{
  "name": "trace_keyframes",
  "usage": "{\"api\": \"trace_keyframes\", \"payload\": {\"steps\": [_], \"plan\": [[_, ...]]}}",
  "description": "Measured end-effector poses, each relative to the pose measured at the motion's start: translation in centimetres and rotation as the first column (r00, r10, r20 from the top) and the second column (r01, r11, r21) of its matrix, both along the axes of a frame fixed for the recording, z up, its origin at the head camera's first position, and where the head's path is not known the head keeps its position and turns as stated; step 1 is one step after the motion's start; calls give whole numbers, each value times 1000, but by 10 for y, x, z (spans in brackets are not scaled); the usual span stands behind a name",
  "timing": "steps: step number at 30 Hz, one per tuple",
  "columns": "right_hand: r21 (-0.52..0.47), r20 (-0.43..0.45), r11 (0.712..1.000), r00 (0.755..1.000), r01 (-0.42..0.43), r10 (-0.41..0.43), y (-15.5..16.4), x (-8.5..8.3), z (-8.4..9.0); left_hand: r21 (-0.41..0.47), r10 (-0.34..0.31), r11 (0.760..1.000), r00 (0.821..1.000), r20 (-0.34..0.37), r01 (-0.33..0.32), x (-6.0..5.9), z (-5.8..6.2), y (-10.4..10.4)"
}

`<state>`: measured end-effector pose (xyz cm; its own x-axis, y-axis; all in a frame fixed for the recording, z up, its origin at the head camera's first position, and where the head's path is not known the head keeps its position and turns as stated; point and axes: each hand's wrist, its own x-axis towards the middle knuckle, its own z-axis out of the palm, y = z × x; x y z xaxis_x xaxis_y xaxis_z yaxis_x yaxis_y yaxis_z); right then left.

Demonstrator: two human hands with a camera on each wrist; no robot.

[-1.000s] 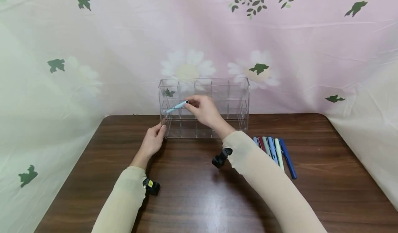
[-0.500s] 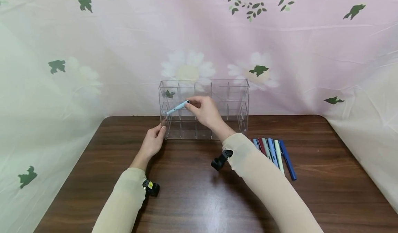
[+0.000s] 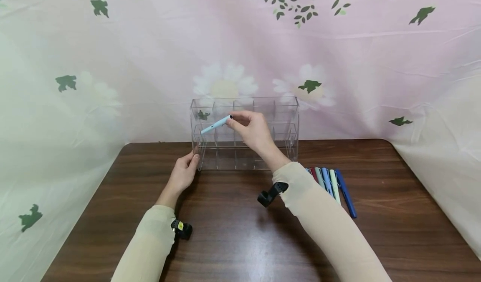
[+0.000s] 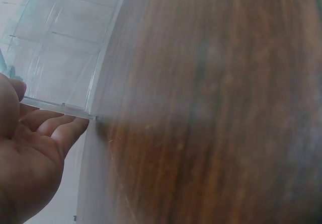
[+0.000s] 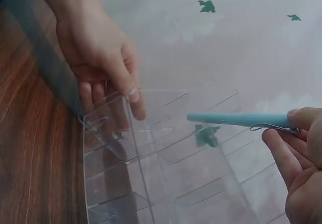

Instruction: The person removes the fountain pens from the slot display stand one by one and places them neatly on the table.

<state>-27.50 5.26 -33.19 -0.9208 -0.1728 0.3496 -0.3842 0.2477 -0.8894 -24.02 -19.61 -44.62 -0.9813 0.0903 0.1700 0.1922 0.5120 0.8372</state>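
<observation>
My right hand pinches a light blue pen by its cap end, the metal clip showing below in the right wrist view. The pen slants, its narrower end pointing left and down, in front of a clear acrylic organizer with tiered rows of compartments. With thumb on one face and fingers on the other, my left hand holds the organizer's left side panel near its lower front corner. In the left wrist view that panel passes between thumb and fingers.
Several capped pens in blue, red, grey-green and pale green lie side by side on the wooden table, right of the organizer, partly covered by the right sleeve. Behind the table hangs a floral cloth.
My right hand has moved slightly up with the light blue pen, whose lower end now sits higher against the organizer. The left hand keeps its hold on the side panel.
</observation>
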Motion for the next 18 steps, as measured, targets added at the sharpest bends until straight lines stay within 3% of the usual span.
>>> {"api": "trace_keyframes", "payload": {"steps": [9, 18], "plan": [[-115, -23, 993, 1000, 11, -14, 8, 5, 11, 7, -3, 1000, 1000, 4, 3, -1, -1, 1], [-138, -41, 990, 999, -9, 3, 16, 11, 20, 11, 5, 1000, 1000, 26, -5, 1, -1, 1]]}}
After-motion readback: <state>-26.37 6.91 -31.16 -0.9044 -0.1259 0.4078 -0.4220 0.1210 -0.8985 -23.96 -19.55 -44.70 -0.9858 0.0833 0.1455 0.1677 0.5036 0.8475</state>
